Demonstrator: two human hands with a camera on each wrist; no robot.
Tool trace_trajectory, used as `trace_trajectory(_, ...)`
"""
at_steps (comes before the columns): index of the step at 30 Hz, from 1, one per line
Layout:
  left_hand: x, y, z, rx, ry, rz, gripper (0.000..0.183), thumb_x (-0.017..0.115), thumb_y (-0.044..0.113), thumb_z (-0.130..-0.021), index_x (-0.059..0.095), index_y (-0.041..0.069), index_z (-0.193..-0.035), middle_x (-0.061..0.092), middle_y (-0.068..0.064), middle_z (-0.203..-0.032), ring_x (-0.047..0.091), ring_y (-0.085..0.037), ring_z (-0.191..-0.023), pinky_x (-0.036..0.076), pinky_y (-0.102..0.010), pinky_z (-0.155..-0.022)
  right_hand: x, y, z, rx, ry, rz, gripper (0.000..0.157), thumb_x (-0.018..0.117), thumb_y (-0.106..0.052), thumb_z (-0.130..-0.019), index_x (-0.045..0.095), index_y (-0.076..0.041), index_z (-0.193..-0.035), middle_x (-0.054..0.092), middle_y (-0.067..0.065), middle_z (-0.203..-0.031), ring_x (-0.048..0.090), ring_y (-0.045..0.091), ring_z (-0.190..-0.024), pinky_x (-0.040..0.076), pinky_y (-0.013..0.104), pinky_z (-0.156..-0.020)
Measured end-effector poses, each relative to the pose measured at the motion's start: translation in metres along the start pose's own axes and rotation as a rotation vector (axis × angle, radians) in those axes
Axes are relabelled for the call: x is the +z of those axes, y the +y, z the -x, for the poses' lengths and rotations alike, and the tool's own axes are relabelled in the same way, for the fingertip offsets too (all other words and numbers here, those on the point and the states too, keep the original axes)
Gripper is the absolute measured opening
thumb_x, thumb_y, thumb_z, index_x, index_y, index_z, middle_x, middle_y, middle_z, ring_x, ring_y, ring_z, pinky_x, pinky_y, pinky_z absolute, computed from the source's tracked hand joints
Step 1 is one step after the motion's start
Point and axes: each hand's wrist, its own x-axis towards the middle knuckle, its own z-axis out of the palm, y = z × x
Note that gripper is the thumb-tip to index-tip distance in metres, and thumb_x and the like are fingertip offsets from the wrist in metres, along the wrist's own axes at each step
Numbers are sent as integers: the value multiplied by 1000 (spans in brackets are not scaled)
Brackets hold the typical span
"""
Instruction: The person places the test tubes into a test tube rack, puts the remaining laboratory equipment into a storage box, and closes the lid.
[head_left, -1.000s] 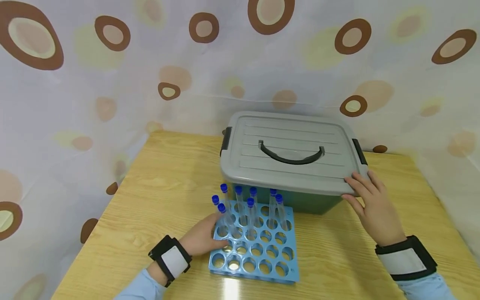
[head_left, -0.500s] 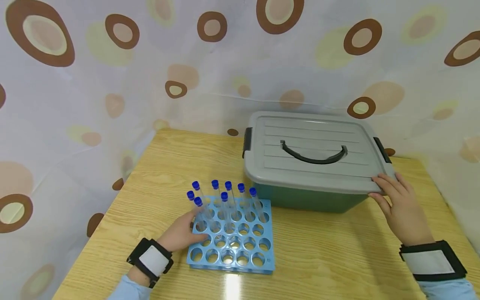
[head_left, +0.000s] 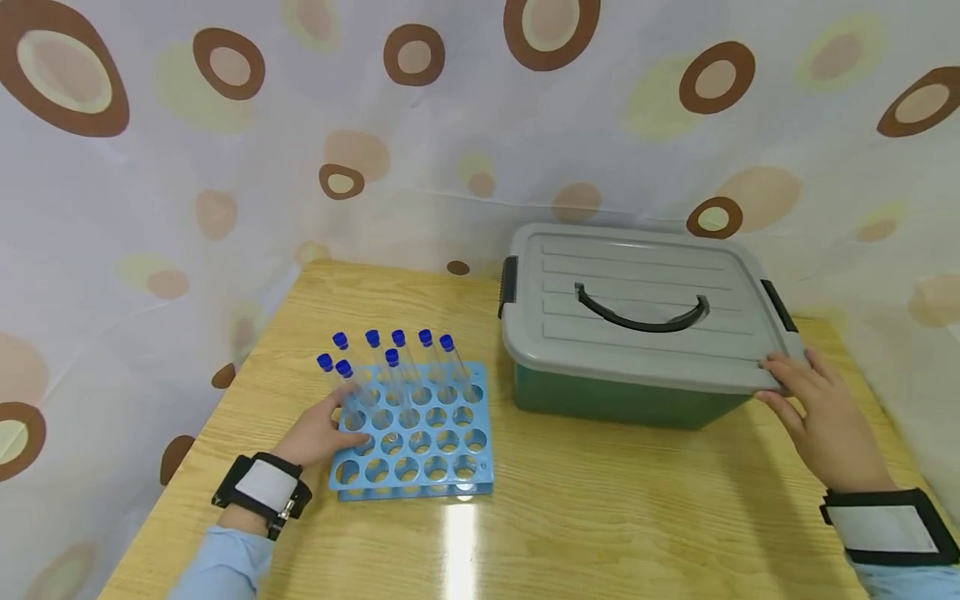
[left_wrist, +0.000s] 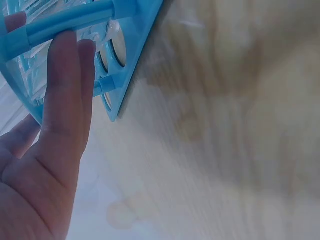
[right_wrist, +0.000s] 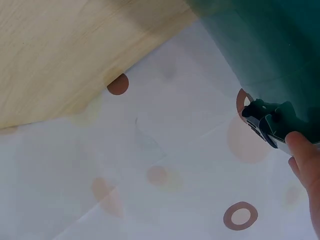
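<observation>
My left hand (head_left: 318,435) grips the left side of a light blue test tube rack (head_left: 392,484), thumb on top and the other fingers down its side. In the left wrist view those fingers press against a side bar (left_wrist: 75,21) of the rack. Several clear test tubes (head_left: 411,371) with blue caps stand in its back and left holes, leaning slightly. My right hand (head_left: 832,425) holds the front right corner of a green storage box (head_left: 600,400), fingers on the grey lid (head_left: 585,354), thumb at the rim. In the right wrist view a fingertip touches the rim beside a dark latch (right_wrist: 272,122).
Both stand on a wood-grain table (head_left: 585,517), the rack left of the box. A black carry handle (head_left: 641,323) lies across the lid. Behind the table hangs a pale patterned cloth (head_left: 450,133); the table's left edge slants toward me.
My left hand has moved the rack left and back, away from the box front. The box has shifted right with my right hand at its corner.
</observation>
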Motion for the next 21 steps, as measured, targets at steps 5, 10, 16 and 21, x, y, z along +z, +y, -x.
trace_trajectory(5, -10, 0, -25, 23, -22, -19, 85, 73, 23, -79, 24, -2, -145, 40, -34, -135, 58, -41, -100, 49, -44, -82, -4, -1, 7, -40, 26, -1, 34, 57, -19, -91, 58, 4, -117, 57, 31, -116, 28, 44, -136, 25, 58, -106)
trace_trajectory(10, -19, 3, -44, 24, -48, -38, 84, 71, 24, -81, 23, 2, -147, 36, -36, -138, 56, -44, -104, 47, -49, -86, -5, -7, 12, -53, 26, -22, 31, 60, -15, -89, 60, -1, -117, 59, 21, -124, 28, 39, -138, 27, 54, -106)
trace_trajectory(16, -23, 10, -62, 29, -86, -45, 84, 69, 23, -83, 21, 4, -148, 31, -35, -141, 53, -45, -109, 43, -53, -92, -7, -15, 18, -75, 56, -35, 32, 61, -19, -89, 62, -3, -116, 40, -26, -134, 28, 26, -141, 25, 27, -113)
trace_trajectory(21, -21, 17, -76, 39, -110, -33, 84, 69, 23, -83, 20, 3, -148, 30, -36, -142, 50, -47, -114, 41, -54, -94, -14, -16, 22, -77, 38, -35, 33, 60, -19, -89, 61, -2, -118, 31, -36, -135, 20, 9, -142, 14, 5, -107)
